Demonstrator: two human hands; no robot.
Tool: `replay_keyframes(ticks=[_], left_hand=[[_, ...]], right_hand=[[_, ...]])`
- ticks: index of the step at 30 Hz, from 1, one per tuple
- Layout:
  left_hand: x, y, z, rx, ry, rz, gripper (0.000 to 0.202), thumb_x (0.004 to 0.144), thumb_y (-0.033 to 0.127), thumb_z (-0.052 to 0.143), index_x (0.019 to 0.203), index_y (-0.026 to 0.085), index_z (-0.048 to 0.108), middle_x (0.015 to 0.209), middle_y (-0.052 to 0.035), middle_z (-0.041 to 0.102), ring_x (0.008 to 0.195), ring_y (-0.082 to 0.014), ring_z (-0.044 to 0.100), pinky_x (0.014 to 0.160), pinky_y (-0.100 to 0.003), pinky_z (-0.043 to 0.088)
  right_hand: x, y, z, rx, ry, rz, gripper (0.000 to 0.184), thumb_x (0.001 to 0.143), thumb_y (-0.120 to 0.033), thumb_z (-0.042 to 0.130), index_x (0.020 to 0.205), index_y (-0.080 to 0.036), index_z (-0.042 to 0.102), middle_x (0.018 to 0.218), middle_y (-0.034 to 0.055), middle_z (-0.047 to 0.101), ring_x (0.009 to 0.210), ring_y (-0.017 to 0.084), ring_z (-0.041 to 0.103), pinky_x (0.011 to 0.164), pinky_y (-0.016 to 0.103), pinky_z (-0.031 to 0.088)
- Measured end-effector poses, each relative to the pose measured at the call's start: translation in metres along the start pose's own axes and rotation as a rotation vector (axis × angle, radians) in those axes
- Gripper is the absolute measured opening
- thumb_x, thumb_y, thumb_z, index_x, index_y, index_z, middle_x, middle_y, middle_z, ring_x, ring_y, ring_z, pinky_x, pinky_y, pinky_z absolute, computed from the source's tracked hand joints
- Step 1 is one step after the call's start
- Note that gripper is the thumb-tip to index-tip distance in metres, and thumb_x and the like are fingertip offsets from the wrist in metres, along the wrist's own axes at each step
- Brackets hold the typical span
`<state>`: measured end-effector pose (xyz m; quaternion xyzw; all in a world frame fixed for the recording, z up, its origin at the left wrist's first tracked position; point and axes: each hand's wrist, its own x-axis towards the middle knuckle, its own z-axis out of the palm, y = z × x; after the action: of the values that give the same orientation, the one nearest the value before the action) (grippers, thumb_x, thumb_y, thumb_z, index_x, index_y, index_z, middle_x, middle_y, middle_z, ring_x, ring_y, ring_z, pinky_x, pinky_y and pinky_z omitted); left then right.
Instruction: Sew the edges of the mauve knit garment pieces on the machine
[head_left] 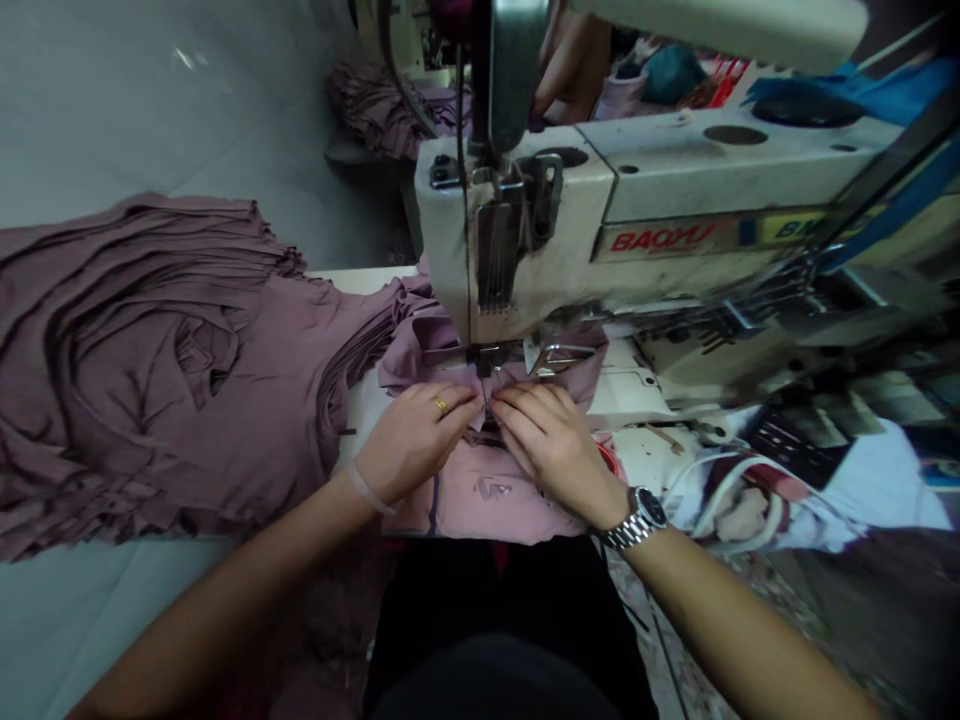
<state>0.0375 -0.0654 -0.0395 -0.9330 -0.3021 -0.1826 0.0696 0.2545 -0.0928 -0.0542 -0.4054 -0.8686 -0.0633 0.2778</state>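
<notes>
A mauve fabric piece (412, 350) lies under the needle area of a white sewing machine (525, 240). My left hand (420, 435) pinches the fabric just left of the presser foot (487, 362), fingertips close to it. From the right, my right hand (551, 440) presses its closed fingers on the same fabric, a short way from the left fingertips. The fingertips partly cover the fabric edge between them. Below both hands, a pink cloth-covered surface (480, 500) spans the front of the machine.
Stacked mauve garment pieces (277, 390) spread over the table at left. Behind the machine sit more mauve pieces (382, 110) and another person's hand (574, 60). Thread guides (802, 270) and fabric scraps (750, 500) stand at right.
</notes>
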Motion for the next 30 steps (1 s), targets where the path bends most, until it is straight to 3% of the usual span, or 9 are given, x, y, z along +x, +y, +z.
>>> replay_keyframes(ticks=[7, 16, 24, 27, 29, 30], left_hand=[[0.004, 0.000, 0.000, -0.023, 0.095, 0.035, 0.022, 0.094, 0.021, 0.054, 0.113, 0.014, 0.063, 0.111, -0.0076, 0.068, 0.099, -0.0213, 0.063, 0.084, -0.035, 0.053], [0.011, 0.001, 0.009, -0.047, 0.127, -0.073, 0.029, 0.095, 0.027, 0.052, 0.116, 0.009, 0.060, 0.111, -0.0127, 0.065, 0.103, -0.0223, 0.062, 0.090, -0.035, 0.054], [0.017, 0.005, 0.004, -0.051, 0.036, -0.121, 0.028, 0.097, 0.032, 0.047, 0.112, 0.011, 0.058, 0.112, -0.0128, 0.064, 0.105, -0.0236, 0.061, 0.091, -0.038, 0.051], [0.019, -0.020, -0.006, -0.194, 0.016, -0.189, 0.028, 0.096, 0.038, 0.050, 0.106, 0.014, 0.060, 0.104, -0.0084, 0.067, 0.097, -0.0201, 0.062, 0.086, -0.034, 0.051], [0.019, -0.060, -0.009, -0.271, 0.093, -0.359, 0.030, 0.097, 0.042, 0.047, 0.100, 0.016, 0.062, 0.096, -0.0043, 0.067, 0.085, -0.0156, 0.061, 0.080, -0.030, 0.051], [0.018, -0.084, -0.008, -0.228, 0.212, -0.545, 0.034, 0.099, 0.043, 0.043, 0.099, 0.015, 0.061, 0.093, -0.0031, 0.067, 0.081, -0.0137, 0.058, 0.079, -0.030, 0.050]], right_hand=[[0.008, -0.008, 0.003, 0.089, 0.074, 0.080, 0.021, 0.093, -0.018, 0.050, 0.106, -0.011, 0.065, 0.102, 0.0112, 0.067, 0.097, 0.021, 0.055, 0.086, 0.039, 0.048], [0.017, -0.006, 0.007, 0.085, 0.043, 0.225, 0.027, 0.091, -0.019, 0.051, 0.112, -0.013, 0.067, 0.107, 0.0099, 0.066, 0.098, 0.024, 0.054, 0.084, 0.041, 0.047], [0.014, 0.005, 0.001, -0.012, 0.004, 0.042, 0.028, 0.091, -0.018, 0.049, 0.111, -0.009, 0.066, 0.108, 0.0135, 0.068, 0.101, 0.024, 0.058, 0.089, 0.040, 0.047], [0.013, 0.025, -0.007, 0.008, -0.023, 0.048, 0.021, 0.089, -0.018, 0.049, 0.096, -0.013, 0.068, 0.090, 0.0099, 0.070, 0.087, 0.020, 0.061, 0.082, 0.036, 0.047], [0.018, 0.043, -0.012, 0.040, -0.036, 0.131, 0.019, 0.088, -0.019, 0.051, 0.076, -0.015, 0.066, 0.075, 0.0072, 0.067, 0.076, 0.018, 0.059, 0.074, 0.033, 0.046], [0.021, 0.053, -0.013, 0.060, -0.036, 0.179, 0.022, 0.087, -0.021, 0.052, 0.069, -0.015, 0.063, 0.070, 0.0063, 0.065, 0.072, 0.017, 0.058, 0.071, 0.031, 0.046]])
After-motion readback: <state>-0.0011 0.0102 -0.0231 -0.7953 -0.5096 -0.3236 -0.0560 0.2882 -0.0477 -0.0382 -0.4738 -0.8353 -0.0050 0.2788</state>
